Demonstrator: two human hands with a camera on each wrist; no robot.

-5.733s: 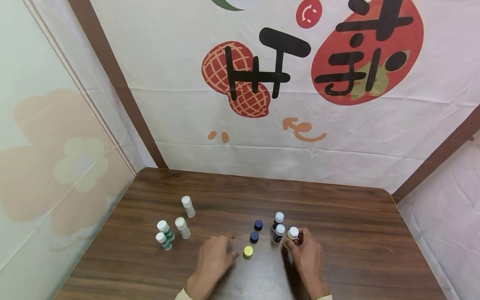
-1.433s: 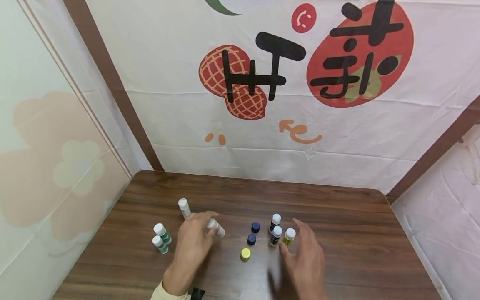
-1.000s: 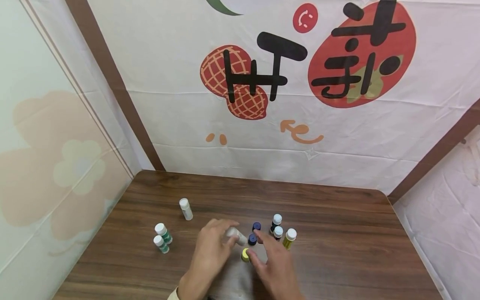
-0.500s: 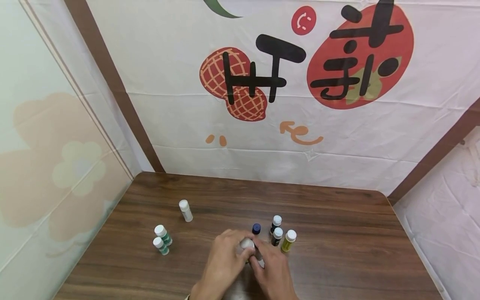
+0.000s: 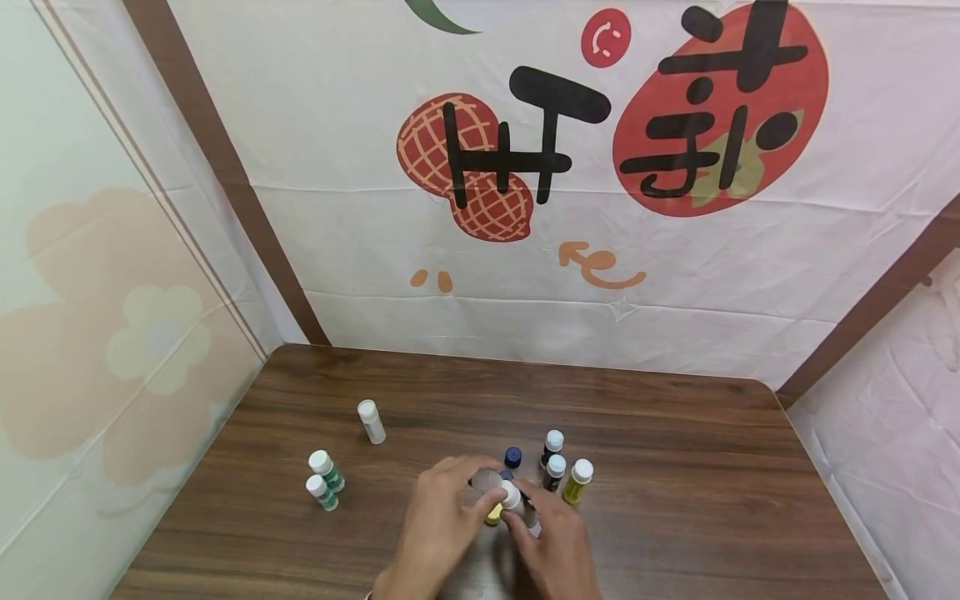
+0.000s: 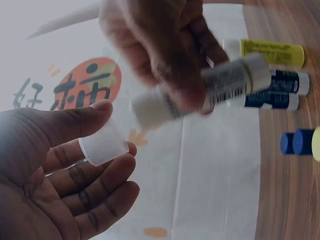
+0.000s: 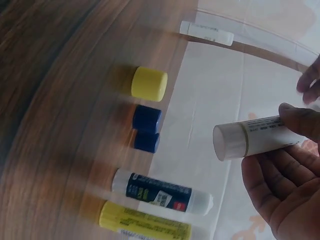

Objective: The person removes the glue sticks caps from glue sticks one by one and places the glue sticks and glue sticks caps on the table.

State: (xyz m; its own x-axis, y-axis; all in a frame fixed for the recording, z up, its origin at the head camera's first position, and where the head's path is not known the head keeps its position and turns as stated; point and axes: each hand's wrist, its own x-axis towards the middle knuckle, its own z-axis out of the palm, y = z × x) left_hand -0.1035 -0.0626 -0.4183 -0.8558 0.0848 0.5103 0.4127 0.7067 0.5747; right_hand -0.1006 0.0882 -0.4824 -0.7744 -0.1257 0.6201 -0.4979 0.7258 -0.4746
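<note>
My left hand [image 5: 438, 512] pinches a translucent white cap [image 6: 102, 142] between thumb and fingers, its other fingers spread below. My right hand [image 5: 555, 533] grips a white glue stick [image 7: 265, 136] by its barrel, tilted above the table. The cap and stick are apart, a short gap between them in the left wrist view. Close by the hands in the head view are a yellow cap [image 5: 492, 515] and two dark blue caps, one [image 5: 513, 456] in full sight and the other partly hidden by the fingers.
Right of the hands stand two dark blue glue sticks [image 5: 553, 471] and a yellow glue stick [image 5: 577, 483], all with white tops. At the left are two green-labelled sticks [image 5: 322, 483] and a white stick [image 5: 372, 422]. A printed cloth hangs behind the wooden table [image 5: 660, 433].
My right hand has left the yellow glue stick. My left hand brought a white glue stick from the left to the centre; my right hand took hold of it, and its cap has come off.
</note>
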